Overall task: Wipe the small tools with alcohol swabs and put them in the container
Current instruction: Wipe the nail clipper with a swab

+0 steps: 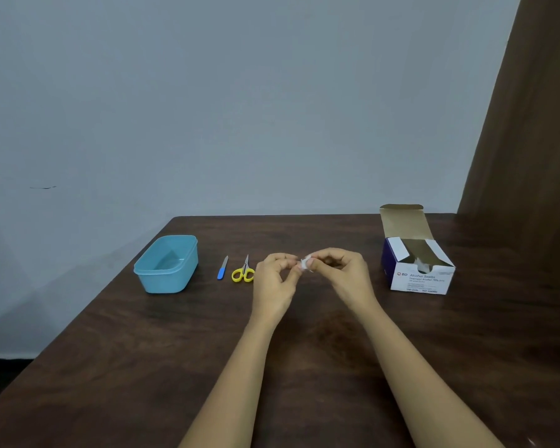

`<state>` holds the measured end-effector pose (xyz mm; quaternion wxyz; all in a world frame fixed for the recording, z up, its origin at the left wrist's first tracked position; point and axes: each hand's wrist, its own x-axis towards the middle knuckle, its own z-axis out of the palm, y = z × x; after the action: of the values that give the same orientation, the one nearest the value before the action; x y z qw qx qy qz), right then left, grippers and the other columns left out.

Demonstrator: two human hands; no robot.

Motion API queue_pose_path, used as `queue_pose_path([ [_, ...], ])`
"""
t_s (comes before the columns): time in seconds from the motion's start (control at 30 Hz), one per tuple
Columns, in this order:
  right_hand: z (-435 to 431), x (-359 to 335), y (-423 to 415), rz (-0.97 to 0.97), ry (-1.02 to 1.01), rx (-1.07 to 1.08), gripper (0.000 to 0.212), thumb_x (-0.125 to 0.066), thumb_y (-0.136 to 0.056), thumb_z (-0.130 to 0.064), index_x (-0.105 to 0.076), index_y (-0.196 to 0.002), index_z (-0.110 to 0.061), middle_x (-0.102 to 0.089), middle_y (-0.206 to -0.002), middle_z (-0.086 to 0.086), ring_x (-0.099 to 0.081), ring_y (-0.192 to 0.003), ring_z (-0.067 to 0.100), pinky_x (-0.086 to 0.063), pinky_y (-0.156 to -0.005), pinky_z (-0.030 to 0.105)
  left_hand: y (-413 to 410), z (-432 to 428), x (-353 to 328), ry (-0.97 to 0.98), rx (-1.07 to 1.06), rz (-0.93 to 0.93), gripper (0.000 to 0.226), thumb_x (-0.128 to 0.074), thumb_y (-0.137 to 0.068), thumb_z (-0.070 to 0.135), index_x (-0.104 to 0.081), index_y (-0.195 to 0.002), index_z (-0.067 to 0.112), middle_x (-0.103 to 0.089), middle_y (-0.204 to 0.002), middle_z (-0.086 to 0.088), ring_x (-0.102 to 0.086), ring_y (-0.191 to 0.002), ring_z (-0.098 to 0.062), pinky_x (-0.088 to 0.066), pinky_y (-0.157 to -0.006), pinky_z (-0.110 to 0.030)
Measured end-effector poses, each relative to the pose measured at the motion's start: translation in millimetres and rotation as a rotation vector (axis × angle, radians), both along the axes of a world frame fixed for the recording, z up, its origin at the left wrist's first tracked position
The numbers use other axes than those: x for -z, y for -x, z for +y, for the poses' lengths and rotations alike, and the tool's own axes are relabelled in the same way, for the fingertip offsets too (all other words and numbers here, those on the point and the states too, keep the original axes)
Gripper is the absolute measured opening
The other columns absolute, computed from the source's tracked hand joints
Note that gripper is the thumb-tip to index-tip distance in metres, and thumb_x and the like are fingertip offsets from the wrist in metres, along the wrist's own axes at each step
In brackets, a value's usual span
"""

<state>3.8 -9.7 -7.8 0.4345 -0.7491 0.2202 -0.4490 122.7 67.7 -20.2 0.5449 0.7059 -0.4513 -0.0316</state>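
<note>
Both my hands meet above the middle of the table and pinch one small white alcohol swab packet (304, 264) between their fingertips. My left hand (274, 282) holds its left side, my right hand (343, 274) its right side. Left of my hands lie small scissors with yellow handles (243, 272) and a nail file with a blue handle (222, 268), both flat on the table. Further left stands an open light blue plastic container (149, 272), which looks empty.
An open white and blue box of alcohol swabs (417, 279) stands at the right, its flap up. The dark wooden table (175, 367) ends at the wall behind and drops off along its left edge. A brown curtain (530, 140) hangs at the right.
</note>
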Motion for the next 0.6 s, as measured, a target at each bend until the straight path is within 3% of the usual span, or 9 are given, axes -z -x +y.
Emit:
queue_pose_path([
  [0.07,0.8,-0.1,0.2,-0.001,-0.062,-0.010,0.009,-0.073,-0.081,-0.013,-0.077,-0.086,-0.019,-0.075,-0.082,-0.008,-0.069,-0.083,0.005,-0.055,-0.073,0.018,-1.7,-0.5,2.8,-0.007,-0.023,-0.079,0.015,-0.067,-0.088,0.024,-0.074,-0.098,0.016,-0.062,-0.102,0.010,-0.052,-0.105,-0.009,-0.038,-0.075,-0.009],
  [0.13,3.4,-1.0,-1.0,-0.007,-0.130,0.003,0.008,-0.073,-0.081,-0.013,-0.077,-0.084,-0.020,-0.075,-0.081,-0.009,-0.069,-0.083,0.004,-0.053,-0.071,0.015,-2.5,-1.2,6.0,-0.022,-0.055,-0.191,0.014,-0.067,-0.088,0.022,-0.075,-0.098,0.016,-0.063,-0.102,0.009,-0.050,-0.107,-0.012,-0.045,-0.084,-0.023],
  [0.2,6.1,-3.7,-2.9,-0.011,-0.233,0.014,0.007,-0.072,-0.082,-0.013,-0.077,-0.083,-0.019,-0.074,-0.080,-0.009,-0.068,-0.082,0.003,-0.050,-0.068,0.012,-1.0,-1.0,7.6,-0.022,-0.099,-0.305,0.014,-0.067,-0.088,0.023,-0.075,-0.097,0.016,-0.063,-0.103,0.010,-0.047,-0.107,-0.012,-0.042,-0.088,-0.032],
  [0.33,5.9,-7.6,-3.1,0.002,-0.479,0.038,0.006,-0.071,-0.083,-0.013,-0.075,-0.083,-0.017,-0.072,-0.083,-0.008,-0.063,-0.081,0.005,-0.042,-0.065,0.017,1.3,0.4,7.9,0.005,-0.145,-0.417,0.013,-0.068,-0.087,0.026,-0.075,-0.094,0.018,-0.063,-0.104,0.012,-0.042,-0.106,-0.008,-0.025,-0.087,-0.025],
  [0.47,6.9,-7.2,-3.2,0.000,-0.505,0.025,0.007,-0.070,-0.083,-0.011,-0.076,-0.086,-0.012,-0.073,-0.086,-0.005,-0.063,-0.081,0.005,-0.042,-0.065,0.016,1.9,-0.6,10.0,-0.004,-0.161,-0.533,0.009,-0.070,-0.084,0.023,-0.076,-0.089,0.017,-0.064,-0.102,0.011,-0.048,-0.106,-0.014,-0.029,-0.085,-0.031],
  [0.6,1.6,-3.7,-3.9,-0.033,-0.646,0.043,0.006,-0.072,-0.082,-0.014,-0.076,-0.087,-0.015,-0.071,-0.087,0.000,-0.056,-0.079,0.016,-0.042,-0.068,0.025,3.8,0.1,8.4,0.018,-0.158,-0.448,0.008,-0.069,-0.084,0.024,-0.076,-0.088,0.022,-0.063,-0.103,0.014,-0.043,-0.108,-0.009,-0.024,-0.087,-0.028],
])
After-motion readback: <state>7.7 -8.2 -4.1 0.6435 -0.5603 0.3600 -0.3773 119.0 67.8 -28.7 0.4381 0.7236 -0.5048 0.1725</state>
